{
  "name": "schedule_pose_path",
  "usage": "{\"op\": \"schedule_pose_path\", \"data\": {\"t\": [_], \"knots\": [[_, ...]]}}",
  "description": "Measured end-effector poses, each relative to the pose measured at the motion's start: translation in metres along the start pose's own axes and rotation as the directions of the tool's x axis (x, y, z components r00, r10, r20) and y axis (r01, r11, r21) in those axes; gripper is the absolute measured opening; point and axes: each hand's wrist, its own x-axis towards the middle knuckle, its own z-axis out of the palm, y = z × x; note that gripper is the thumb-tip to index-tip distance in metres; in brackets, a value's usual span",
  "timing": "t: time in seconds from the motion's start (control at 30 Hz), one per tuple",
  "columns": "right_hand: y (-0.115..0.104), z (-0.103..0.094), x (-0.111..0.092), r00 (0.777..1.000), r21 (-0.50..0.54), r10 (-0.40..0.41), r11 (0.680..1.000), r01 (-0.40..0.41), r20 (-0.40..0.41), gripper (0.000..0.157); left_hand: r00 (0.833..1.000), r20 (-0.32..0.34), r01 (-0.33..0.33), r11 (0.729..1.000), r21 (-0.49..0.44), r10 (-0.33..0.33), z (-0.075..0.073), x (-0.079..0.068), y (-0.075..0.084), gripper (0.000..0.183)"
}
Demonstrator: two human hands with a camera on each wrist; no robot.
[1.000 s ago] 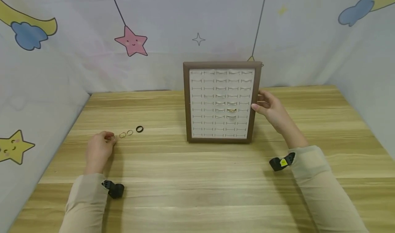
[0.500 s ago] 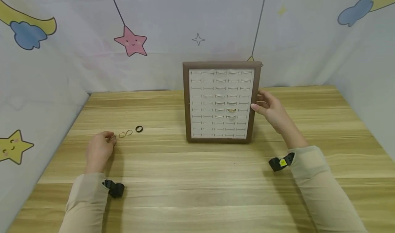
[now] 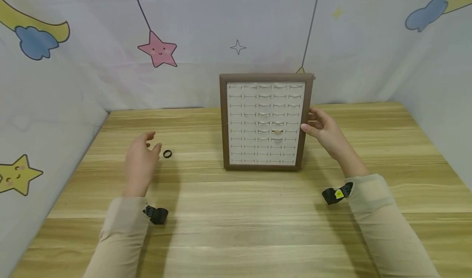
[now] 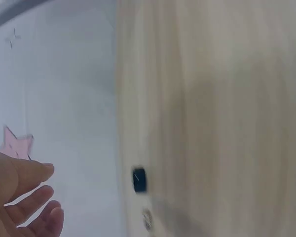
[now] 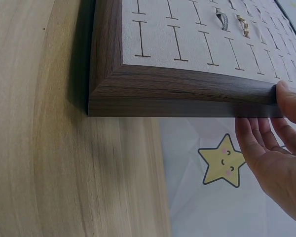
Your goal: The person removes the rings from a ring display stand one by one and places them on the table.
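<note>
My right hand (image 3: 326,134) grips the right edge of an upright ring display board (image 3: 262,167), thumb on the front and fingers behind. The board has a brown wood frame and a white slotted face. A gold ring (image 3: 277,132) and a silver ring (image 5: 222,19) sit in its slots, with other slim rings. My left hand (image 3: 141,159) hovers over the table at the left, thumb and fingers apart, with nothing seen between them. Just right of its thumb lies a black ring (image 3: 167,154). In the left wrist view a blurred pale ring (image 4: 147,219) lies near the black one.
The wooden table (image 3: 236,220) meets a pale printed cloth backdrop (image 3: 199,65) behind the board. More cloth walls stand at the left and right. A black wrist camera (image 3: 156,215) hangs inside the left sleeve, another (image 3: 333,195) by the right.
My left hand has left the leftmost ring, moving right and away from me toward the black ring. It now hides the pale rings in the head view. The right hand and board stay put.
</note>
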Motion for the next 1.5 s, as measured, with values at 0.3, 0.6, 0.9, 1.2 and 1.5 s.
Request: {"op": "schedule_pose_path", "data": {"t": [0.3, 0.6, 0.9, 1.2, 1.5], "knots": [[0.001, 0.0, 0.0, 1.0, 0.006, 0.003, 1.0, -0.003, 0.008, 0.067, 0.98, -0.094, -0.189, 0.972, -0.141, 0.177, 0.019, -0.008, 0.068, 0.036], [0.001, 0.0, 0.0, 1.0, -0.007, 0.004, 1.0, -0.004, 0.01, 0.067, 0.927, -0.054, -0.374, 0.919, -0.121, 0.37, 0.043, -0.028, 0.132, 0.028], [-0.001, 0.0, -0.001, 1.0, -0.002, 0.01, 1.0, -0.01, 0.016, 0.067, 0.843, 0.005, -0.536, 0.841, -0.075, 0.538, 0.08, -0.044, 0.165, 0.027], [0.0, 0.001, 0.0, 1.0, 0.004, -0.006, 1.0, 0.006, 0.004, 0.065, 0.821, 0.06, -0.564, 0.823, -0.064, 0.567, 0.106, -0.051, 0.179, 0.022], [0.002, 0.0, 0.0, 1.0, 0.008, -0.009, 1.0, 0.009, 0.019, 0.066, 0.827, 0.041, -0.559, 0.828, -0.044, 0.561, 0.118, -0.05, 0.188, 0.02]]}}
